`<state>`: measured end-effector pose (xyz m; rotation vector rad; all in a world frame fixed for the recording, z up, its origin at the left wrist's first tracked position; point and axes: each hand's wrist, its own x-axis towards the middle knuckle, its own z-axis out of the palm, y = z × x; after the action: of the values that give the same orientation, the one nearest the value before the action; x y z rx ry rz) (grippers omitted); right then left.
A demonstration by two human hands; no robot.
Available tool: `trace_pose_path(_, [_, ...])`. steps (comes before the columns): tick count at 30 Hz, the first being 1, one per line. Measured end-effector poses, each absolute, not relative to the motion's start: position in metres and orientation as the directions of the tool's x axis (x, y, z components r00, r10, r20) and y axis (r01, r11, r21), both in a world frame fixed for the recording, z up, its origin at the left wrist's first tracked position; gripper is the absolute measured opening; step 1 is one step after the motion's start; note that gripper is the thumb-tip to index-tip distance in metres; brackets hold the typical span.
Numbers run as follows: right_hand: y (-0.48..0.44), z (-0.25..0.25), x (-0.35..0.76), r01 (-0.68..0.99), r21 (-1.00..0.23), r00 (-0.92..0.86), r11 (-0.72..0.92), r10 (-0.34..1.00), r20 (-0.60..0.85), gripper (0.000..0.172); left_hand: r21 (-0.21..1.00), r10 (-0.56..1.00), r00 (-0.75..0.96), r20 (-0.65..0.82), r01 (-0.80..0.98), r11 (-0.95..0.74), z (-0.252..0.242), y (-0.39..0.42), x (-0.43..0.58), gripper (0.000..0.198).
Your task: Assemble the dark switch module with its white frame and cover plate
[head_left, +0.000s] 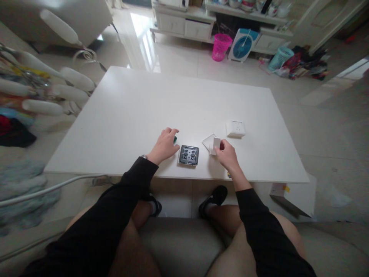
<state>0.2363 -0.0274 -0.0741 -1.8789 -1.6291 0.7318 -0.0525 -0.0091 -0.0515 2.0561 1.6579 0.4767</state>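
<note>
Left hand (165, 146) covers a small green object (175, 139), grip unclear; right hand (227, 154) pinches a white plastic piece (215, 145). Grey socket module (188, 155) lies between, likely for reach.

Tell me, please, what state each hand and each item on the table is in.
Left hand: palm down, fingers curled over a green item that is mostly hidden; grip unclear.
Dark socket insert: uncovered, lying flat, untouched.
Right hand: pinching a small white piece, held upright.
White plate: loose, flat on the table.
White wall socket: assembled, face up, untouched.
</note>
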Motion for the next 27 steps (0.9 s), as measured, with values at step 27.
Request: trace_pose_path(27, [-0.052,-0.058,0.196,0.561,-0.741,-0.273,0.368,0.928,0.254,0.045,0.944,0.898,0.382,-0.216,0.318,0.092,-0.051,-0.017,-0.022,0.033])
